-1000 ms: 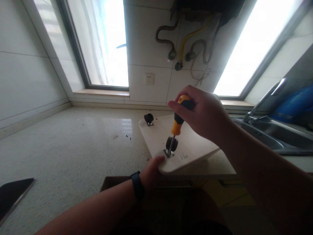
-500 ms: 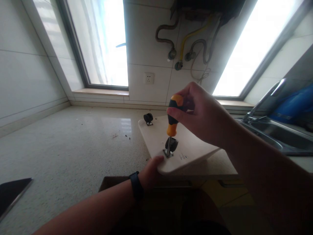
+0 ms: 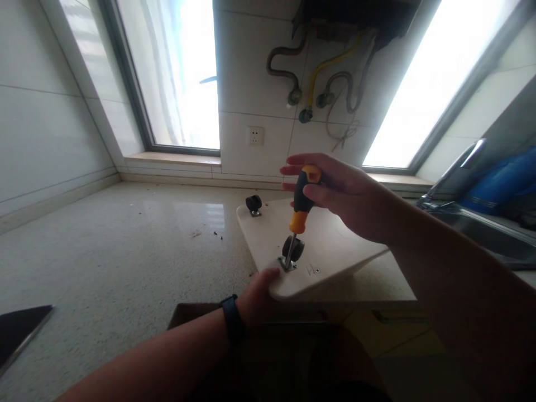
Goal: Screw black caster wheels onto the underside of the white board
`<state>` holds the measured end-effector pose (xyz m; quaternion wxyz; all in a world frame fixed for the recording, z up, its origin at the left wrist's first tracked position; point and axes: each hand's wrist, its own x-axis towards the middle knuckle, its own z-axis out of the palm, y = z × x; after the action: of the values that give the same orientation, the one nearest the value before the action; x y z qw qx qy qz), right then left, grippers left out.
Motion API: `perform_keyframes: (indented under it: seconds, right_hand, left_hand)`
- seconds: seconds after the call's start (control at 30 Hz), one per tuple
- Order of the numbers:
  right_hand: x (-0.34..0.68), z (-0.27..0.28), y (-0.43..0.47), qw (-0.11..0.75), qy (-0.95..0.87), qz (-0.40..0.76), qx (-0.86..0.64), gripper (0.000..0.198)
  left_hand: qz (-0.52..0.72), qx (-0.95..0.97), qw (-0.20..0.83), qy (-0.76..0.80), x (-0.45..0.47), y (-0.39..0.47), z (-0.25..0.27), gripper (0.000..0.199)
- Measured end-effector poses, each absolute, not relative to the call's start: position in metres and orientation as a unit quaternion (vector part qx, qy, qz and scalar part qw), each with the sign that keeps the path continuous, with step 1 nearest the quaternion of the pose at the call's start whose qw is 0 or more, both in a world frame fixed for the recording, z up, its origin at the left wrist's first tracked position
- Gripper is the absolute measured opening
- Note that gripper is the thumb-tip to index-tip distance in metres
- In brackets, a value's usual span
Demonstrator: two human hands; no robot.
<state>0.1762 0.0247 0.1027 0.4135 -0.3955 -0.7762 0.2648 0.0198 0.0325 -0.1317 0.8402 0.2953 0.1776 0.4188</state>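
My right hand (image 3: 335, 181) holds a yellow-and-black screwdriver (image 3: 302, 192) by its handle, the thumb across the near side and the other fingers stretched out behind. The shaft points down, slightly tilted, its tip at the metal plate of a black caster wheel (image 3: 294, 249). That caster sits near the front corner of a white board (image 3: 326, 240). At this same corner my left hand (image 3: 262, 293) is closed on the board's edge, thumb on top and fingers hidden below. A second caster (image 3: 253, 203) stands at the board's back left corner.
The board lies on a speckled countertop (image 3: 125, 251), its front corner at the counter's edge. Small dark screws (image 3: 218, 235) lie left of it. A sink (image 3: 494, 229) with a faucet (image 3: 454, 167) is at right, a dark flat object (image 3: 20, 332) at lower left.
My right hand has turned about the screwdriver handle, its fingers going from curled to stretched out. The handle leans slightly more to the right. My left hand stays on the board.
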Motion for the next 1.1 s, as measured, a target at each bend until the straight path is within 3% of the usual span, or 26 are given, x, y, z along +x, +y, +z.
perform_keyframes:
  seconds: [0.13,0.33,0.43,0.53,0.8,0.93,1.1]
  right_hand:
    - [0.173,0.105,0.019,0.421,-0.772,0.242,-0.411,0.036]
    - [0.160,0.101,0.007,0.440,-0.746,0.002,-0.500,0.047]
    - [0.158,0.099,0.008,0.435,-0.739,-0.051,-0.512,0.048]
    - [0.162,0.097,0.016,0.431,-0.752,-0.004,-0.498,0.048]
    - [0.178,0.098,0.026,0.416,-0.783,0.292,-0.359,0.046]
    - [0.174,0.102,0.021,0.412,-0.787,0.243,-0.389,0.042]
    - [0.159,0.097,0.013,0.442,-0.772,0.072,-0.451,0.048]
  left_hand:
    - [0.419,0.286,0.844,0.175,0.020,0.033,-0.134,0.041]
    - [0.431,0.291,0.839,0.160,0.021,0.033,-0.134,0.042]
    - [0.421,0.299,0.841,0.160,0.021,0.032,-0.131,0.042]
    - [0.424,0.290,0.840,0.174,0.021,0.032,-0.130,0.041]
    - [0.414,0.300,0.840,0.180,0.019,0.034,-0.137,0.044]
    - [0.414,0.302,0.845,0.156,0.021,0.036,-0.141,0.050]
    - [0.413,0.300,0.847,0.150,0.021,0.035,-0.140,0.051]
